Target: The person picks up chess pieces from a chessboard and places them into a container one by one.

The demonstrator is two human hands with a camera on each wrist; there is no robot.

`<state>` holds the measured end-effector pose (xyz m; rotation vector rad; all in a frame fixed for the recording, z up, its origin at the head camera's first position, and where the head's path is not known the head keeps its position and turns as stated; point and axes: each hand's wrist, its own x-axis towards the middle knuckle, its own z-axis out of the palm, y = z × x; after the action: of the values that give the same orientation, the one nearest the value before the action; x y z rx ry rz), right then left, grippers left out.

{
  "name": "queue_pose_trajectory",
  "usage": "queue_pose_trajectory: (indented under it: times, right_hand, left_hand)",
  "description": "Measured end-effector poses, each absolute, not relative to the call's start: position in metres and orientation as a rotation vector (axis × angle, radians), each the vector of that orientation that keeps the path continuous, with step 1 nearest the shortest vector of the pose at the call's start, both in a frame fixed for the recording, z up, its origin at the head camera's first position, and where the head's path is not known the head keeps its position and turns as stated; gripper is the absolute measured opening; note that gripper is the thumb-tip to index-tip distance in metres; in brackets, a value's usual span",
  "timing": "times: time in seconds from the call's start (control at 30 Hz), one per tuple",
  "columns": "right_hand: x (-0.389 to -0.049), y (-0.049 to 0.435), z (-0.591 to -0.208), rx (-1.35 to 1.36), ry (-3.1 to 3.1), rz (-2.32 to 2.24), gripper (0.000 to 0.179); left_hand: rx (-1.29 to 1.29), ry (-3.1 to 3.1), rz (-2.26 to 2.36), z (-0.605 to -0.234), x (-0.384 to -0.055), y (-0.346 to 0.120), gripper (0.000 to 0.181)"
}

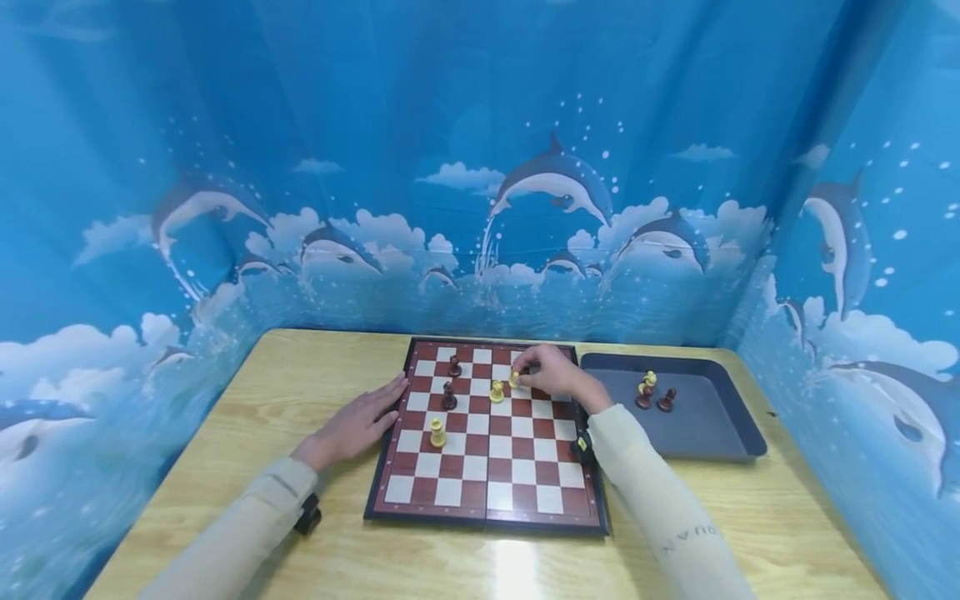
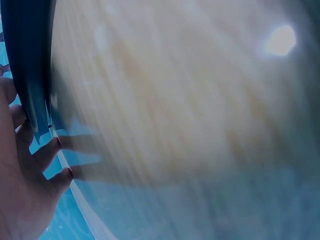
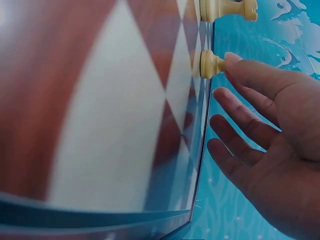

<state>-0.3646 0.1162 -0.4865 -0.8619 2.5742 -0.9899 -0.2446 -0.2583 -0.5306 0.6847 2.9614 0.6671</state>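
Observation:
On the chessboard (image 1: 500, 473) my right hand (image 1: 553, 372) pinches a yellow pawn (image 3: 212, 64) by its top between thumb and index finger. The pawn's base is at the board surface, and the other fingers are spread. Beside it stands a yellow rook (image 3: 227, 8). My left hand (image 1: 362, 423) lies at the board's left side, fingers extended and touching the dark frame (image 2: 30, 60). On the left half stand a dark pawn (image 1: 454, 367), a taller dark piece (image 1: 449, 397) and a yellow piece (image 1: 438, 433) with a wide top.
A dark grey tray (image 1: 705, 437) sits right of the board. It holds a yellow piece (image 1: 648, 381) close against a dark piece (image 1: 643, 398), and another dark piece (image 1: 667, 400). The wooden table (image 1: 315, 350) meets a blue dolphin curtain (image 1: 420, 167) behind.

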Motion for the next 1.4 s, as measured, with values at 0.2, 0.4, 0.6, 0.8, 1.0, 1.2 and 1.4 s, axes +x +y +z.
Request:
queue_pose_trajectory:
  times: [0.2,0.4,0.6,0.8,1.0,1.2,1.4]
  right_hand:
    - [-0.36,0.119,-0.486,-0.842,2.558,-1.113,0.009]
    - [-0.356,0.123,-0.479,-0.891,2.549,-1.242,0.012]
    - [-0.351,0.129,-0.481,-0.866,2.578,-1.253,0.014]
    - [-0.346,0.136,-0.485,-0.863,2.612,-1.273,0.016]
    - [-0.339,0.145,-0.485,-0.894,2.597,-1.358,0.018]
    - [-0.332,0.158,-0.484,-0.879,2.634,-1.403,0.012]
    - [-0.328,0.175,-0.479,-0.896,2.701,-1.373,0.017]
  left_hand:
    - [0.677,2.953,0.687,-0.529,-0.242,-0.259,0.058]
    - [0.673,2.952,0.685,-0.528,-0.241,-0.258,0.058]
    - [0.672,2.96,0.691,-0.528,-0.242,-0.258,0.058]
    - [0.682,2.947,0.677,-0.53,-0.243,-0.257,0.058]
    - [0.681,2.964,0.681,-0.528,-0.244,-0.257,0.058]
    - [0.69,2.953,0.673,-0.528,-0.244,-0.258,0.058]
    - [0.677,2.962,0.687,-0.528,-0.244,-0.258,0.058]
